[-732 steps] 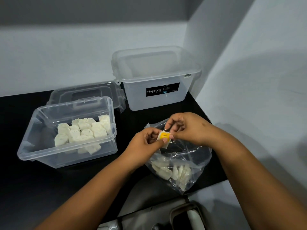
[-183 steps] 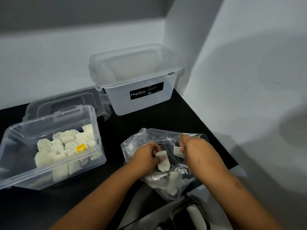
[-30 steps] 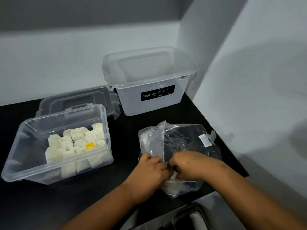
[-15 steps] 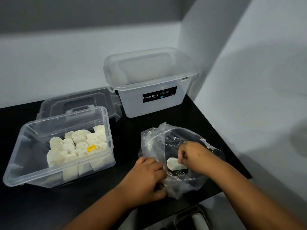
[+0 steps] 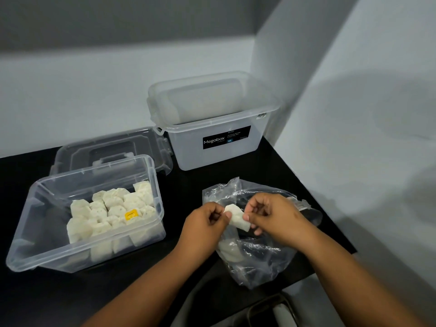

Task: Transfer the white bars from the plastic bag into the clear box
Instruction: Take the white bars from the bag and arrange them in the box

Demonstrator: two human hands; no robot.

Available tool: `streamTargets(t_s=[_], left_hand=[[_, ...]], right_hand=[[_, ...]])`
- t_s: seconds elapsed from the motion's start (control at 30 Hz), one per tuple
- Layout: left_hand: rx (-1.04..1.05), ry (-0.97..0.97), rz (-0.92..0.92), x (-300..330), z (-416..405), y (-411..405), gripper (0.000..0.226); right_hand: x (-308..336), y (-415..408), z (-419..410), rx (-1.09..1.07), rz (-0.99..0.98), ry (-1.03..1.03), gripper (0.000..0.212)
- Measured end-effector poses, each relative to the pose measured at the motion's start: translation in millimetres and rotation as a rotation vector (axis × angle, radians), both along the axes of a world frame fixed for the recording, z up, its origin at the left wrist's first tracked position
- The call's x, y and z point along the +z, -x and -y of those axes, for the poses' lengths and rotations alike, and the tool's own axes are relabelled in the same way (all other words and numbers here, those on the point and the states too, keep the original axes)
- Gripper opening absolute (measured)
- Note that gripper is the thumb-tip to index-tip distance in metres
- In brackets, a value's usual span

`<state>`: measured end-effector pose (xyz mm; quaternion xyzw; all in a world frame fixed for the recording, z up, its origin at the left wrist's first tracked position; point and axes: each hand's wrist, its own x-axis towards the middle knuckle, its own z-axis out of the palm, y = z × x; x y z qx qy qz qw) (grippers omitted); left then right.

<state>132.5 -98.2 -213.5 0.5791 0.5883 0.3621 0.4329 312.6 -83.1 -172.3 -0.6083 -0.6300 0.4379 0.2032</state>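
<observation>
Bar (image 5: 236, 217) between both hands — ends hidden.

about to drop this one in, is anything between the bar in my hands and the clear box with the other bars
Nothing visible blocks it. The white bar is pinched between the left hand and right hand above the plastic bag. Only bare black counter lies between it and the clear box, which is open-topped.

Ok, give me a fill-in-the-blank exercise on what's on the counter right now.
1. Both hands, left hand and right hand, pinch one white bar above the ____.
2. One bar in the clear box carries a ____ sticker.
3. The label on the frosted box behind reads ____.
4. The clear box's lid lies ____ it.

Missing words: plastic bag; yellow; Megabox; behind
</observation>
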Motion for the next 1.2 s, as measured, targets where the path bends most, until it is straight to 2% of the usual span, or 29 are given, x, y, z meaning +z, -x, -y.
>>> streamTargets(t_s=[0.07,0.13,0.23,0.4,0.6,0.83,1.03,1.13,1.2], left_hand=[[0.013,-0.02,-0.024,-2.4,0.1,3.4,0.012],[0.018,-0.013,-0.072,-6.9,1.3,9.2,0.014],[-0.012,0.024,-0.148,-15.1,4.0,16.0,0.015],[-0.021,0.044,-0.234,-26.0,12.2,16.7,0.015],[-0.007,0.064,-0.221,-35.0,19.7,16.0,0.013],[0.043,0.055,-0.134,-35.9,25.0,12.6,0.022],[0.106,0.101,-0.032,-40.2,25.1,12.7,0.016],[0.16,0.107,0.066,-40.9,26.7,10.3,0.015],[0.18,0.119,0.107,-41.7,27.5,8.9,0.015]], right_hand=[[-4.0,-1.6,-1.6,-0.004,-0.02,0.034,0.005],[-7.7,-5.5,-2.2,0.02,0.082,0.055,0.008],[-10.0,-9.8,-0.5,0.225,0.377,0.069,0.016],[-22.4,-3.3,5.8,0.486,0.538,0.089,0.012],[-41.7,0.3,7.5,0.477,0.632,0.055,0.012],[-43.3,5.6,11.7,0.441,0.563,0.055,0.017],[-48.1,3.7,13.9,0.344,0.291,0.053,0.003],[-50.7,3.6,14.5,0.329,0.191,0.074,0.017],[-52.3,4.2,16.6,0.385,0.169,0.094,0.017]])
